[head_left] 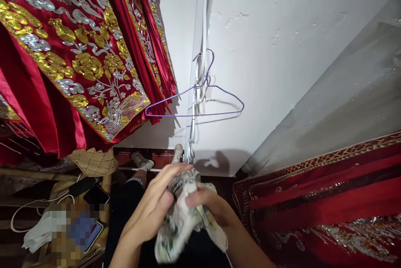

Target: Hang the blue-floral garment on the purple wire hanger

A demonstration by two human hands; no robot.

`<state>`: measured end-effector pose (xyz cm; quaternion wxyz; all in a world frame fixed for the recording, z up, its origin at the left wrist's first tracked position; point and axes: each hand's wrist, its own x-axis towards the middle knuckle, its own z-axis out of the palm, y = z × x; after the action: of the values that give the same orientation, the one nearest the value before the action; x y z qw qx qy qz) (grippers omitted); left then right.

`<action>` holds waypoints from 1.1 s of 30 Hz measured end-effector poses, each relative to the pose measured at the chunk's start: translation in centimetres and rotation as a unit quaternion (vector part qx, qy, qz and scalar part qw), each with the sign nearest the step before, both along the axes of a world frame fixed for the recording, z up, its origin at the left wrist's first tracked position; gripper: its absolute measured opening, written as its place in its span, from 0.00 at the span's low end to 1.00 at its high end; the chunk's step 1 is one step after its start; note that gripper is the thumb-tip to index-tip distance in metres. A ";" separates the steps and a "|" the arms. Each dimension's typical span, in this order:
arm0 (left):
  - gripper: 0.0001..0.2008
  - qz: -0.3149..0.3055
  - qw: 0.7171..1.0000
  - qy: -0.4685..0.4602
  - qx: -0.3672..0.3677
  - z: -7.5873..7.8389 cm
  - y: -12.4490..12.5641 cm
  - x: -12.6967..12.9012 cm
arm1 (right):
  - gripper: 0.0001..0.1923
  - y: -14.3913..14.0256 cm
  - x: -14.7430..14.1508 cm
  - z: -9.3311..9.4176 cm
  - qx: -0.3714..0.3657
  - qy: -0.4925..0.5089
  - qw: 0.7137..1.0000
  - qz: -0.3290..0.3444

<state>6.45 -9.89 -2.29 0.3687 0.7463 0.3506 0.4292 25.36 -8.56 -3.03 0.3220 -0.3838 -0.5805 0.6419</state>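
A crumpled white cloth (180, 222) with a green and yellow print is bunched between my hands, low in the middle of the view. Part of it is smeared by motion. My right hand (208, 201) is closed on the cloth, its thumb pressed on the top fold. On the left side, my left hand (156, 203) lies alongside the cloth with fingers stretched out and thumb apart. Farther forward, a purple wire hanger (196, 115) hangs from a white strip of cord (203, 21) at the wall, with nothing on it.
Red embroidered garments (90, 63) with gold and silver sequins hang at left. Red patterned fabric (328, 188) lies at lower right by a grey covering (354, 80). A wooden seat (105, 218) at lower left bears a black phone (95, 196), cables and white tissue (40, 230).
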 end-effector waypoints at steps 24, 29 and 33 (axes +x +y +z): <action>0.17 0.149 0.764 0.624 0.069 3.6 11.5 -8.3 | 0.22 17.4 9.8 3.1 0.340 -0.206 0.878 -0.265; 0.24 0.171 0.790 0.561 0.180 3.0 12.9 -8.1 | 0.12 16.6 11.9 3.0 0.337 -0.215 0.853 -0.335; 0.22 0.215 0.795 0.513 0.243 3.2 13.4 -6.0 | 0.12 14.4 12.8 4.3 0.305 -0.237 0.871 -0.305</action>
<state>0.45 3.54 0.94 -0.1603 0.8274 0.5240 0.1229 38.19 5.83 1.29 0.4556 -0.5652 -0.6601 0.1928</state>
